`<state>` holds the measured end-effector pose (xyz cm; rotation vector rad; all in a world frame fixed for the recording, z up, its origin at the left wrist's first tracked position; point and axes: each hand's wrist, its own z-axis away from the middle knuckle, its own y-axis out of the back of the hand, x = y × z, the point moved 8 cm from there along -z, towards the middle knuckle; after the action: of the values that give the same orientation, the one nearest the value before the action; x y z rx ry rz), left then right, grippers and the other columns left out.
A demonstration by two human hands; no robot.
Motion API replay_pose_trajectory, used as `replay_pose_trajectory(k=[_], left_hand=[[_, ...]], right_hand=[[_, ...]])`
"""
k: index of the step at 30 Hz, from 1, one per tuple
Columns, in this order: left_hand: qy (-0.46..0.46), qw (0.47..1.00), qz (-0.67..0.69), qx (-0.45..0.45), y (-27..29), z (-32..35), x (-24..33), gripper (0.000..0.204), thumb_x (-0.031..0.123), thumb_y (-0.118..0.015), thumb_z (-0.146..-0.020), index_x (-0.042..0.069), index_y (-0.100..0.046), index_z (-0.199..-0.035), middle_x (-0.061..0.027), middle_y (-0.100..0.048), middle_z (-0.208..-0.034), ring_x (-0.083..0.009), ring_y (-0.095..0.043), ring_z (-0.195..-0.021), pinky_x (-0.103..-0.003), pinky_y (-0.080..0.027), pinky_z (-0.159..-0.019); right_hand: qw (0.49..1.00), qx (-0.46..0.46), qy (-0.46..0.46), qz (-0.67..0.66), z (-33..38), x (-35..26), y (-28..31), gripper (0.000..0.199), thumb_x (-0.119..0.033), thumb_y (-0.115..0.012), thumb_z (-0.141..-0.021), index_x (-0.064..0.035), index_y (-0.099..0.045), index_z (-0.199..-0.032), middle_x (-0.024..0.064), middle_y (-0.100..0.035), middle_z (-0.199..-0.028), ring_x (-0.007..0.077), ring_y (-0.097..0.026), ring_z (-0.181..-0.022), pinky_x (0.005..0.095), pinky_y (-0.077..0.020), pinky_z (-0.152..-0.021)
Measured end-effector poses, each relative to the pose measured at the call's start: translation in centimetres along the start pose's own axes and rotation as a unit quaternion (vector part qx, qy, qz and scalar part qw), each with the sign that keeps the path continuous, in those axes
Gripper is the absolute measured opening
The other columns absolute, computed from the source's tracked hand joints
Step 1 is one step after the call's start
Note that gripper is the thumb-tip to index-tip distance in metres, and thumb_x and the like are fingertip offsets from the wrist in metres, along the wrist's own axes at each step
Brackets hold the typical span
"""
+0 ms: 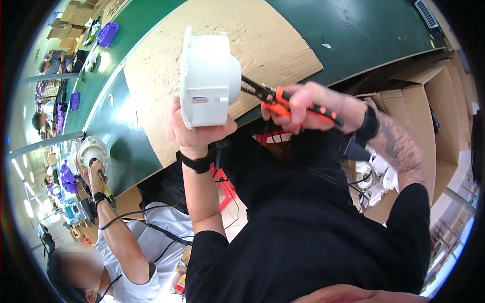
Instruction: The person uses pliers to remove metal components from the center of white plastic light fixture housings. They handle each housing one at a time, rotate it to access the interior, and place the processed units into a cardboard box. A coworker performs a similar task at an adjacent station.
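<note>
My left hand (194, 134) grips a round white plastic housing (208, 76) from below and holds it up on its side above the bench. The housing has a wide flange on its left, a small slot in its wall and a raised hub on its right. In my right hand (310, 108) is a pair of pliers (279, 101) with orange and black handles, the fingers wrapped round the grips. The dark jaws point left and reach the hub side of the housing. Whether the tips touch or bite into it I cannot tell.
A flat cardboard sheet (156, 76) lies on the green bench (353, 30). To my right stands an open cardboard box (419, 106) with white plastic parts (374, 177) in it. At left a co-worker's hand (96, 177) works on another white part (93, 151). Purple trays (107, 34) stand farther along.
</note>
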<state>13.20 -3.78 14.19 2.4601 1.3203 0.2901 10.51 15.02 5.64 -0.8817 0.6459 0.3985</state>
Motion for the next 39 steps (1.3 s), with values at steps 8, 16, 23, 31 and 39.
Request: replay_pose_trajectory(k=[8, 16, 23, 31, 39], left_hand=[[0.325, 0.889, 0.308, -0.092, 0.2, 4.0, -2.1, 0.087, 0.013, -0.075, -0.064, -0.001, -0.036, -0.141, -0.0181, -0.047, -0.136, -0.0337, -0.050, -0.124, -0.044, -0.044, -0.103], [0.438, 0.813, 0.383, -0.042, 0.0, 3.3, 0.9, 0.087, 0.039, -0.091, -0.069, 0.002, -0.051, -0.136, -0.0196, -0.045, -0.145, -0.0345, -0.051, -0.131, -0.047, -0.046, -0.105], [0.248, 0.942, 0.225, -0.034, 2.7, -1.5, 4.4, 0.056, 0.021, -0.093, -0.057, 0.009, -0.069, -0.107, -0.0200, -0.052, -0.123, -0.0403, -0.057, -0.117, -0.052, -0.048, -0.101], [0.097, 0.944, 0.315, -0.019, 2.0, -2.2, 5.8, 0.043, 0.010, -0.087, -0.065, 0.022, -0.071, -0.103, -0.0134, -0.044, -0.121, -0.0475, -0.054, -0.119, -0.054, -0.050, -0.101], [0.415, 0.728, 0.545, 0.025, -1.9, 6.3, 2.9, 0.074, 0.043, -0.084, -0.073, 0.010, -0.053, -0.131, -0.0207, -0.038, -0.145, -0.0416, -0.048, -0.130, -0.054, -0.042, -0.107]], right_hand=[[0.693, 0.369, 0.326, 0.526, 5.2, -5.9, -2.1, 0.070, -0.029, -0.080, -0.056, -0.0003, -0.061, -0.116, 0.0145, -0.061, -0.111, 0.0308, -0.057, -0.106, 0.0409, -0.0417, -0.091], [0.507, 0.423, 0.412, 0.628, 5.8, -5.2, -3.2, 0.068, -0.018, -0.079, -0.047, -0.0031, -0.061, -0.111, 0.0094, -0.057, -0.095, 0.0298, -0.053, -0.091, 0.0413, -0.0381, -0.084], [0.777, 0.297, 0.339, 0.439, 4.6, 0.2, 1.2, 0.066, -0.016, -0.078, -0.051, -0.0001, -0.059, -0.112, 0.0108, -0.057, -0.093, 0.0288, -0.056, -0.086, 0.0391, -0.0421, -0.079], [0.887, 0.224, 0.274, 0.296, 4.1, 1.1, 3.0, 0.067, -0.013, -0.076, -0.051, -0.0010, -0.059, -0.114, 0.0117, -0.058, -0.097, 0.0284, -0.058, -0.091, 0.0383, -0.0440, -0.084], [0.785, 0.310, 0.291, 0.450, 7.3, -1.0, -0.1, 0.068, -0.010, -0.074, -0.051, -0.0018, -0.059, -0.116, 0.0127, -0.059, -0.101, 0.0279, -0.060, -0.096, 0.0375, -0.0459, -0.089]])
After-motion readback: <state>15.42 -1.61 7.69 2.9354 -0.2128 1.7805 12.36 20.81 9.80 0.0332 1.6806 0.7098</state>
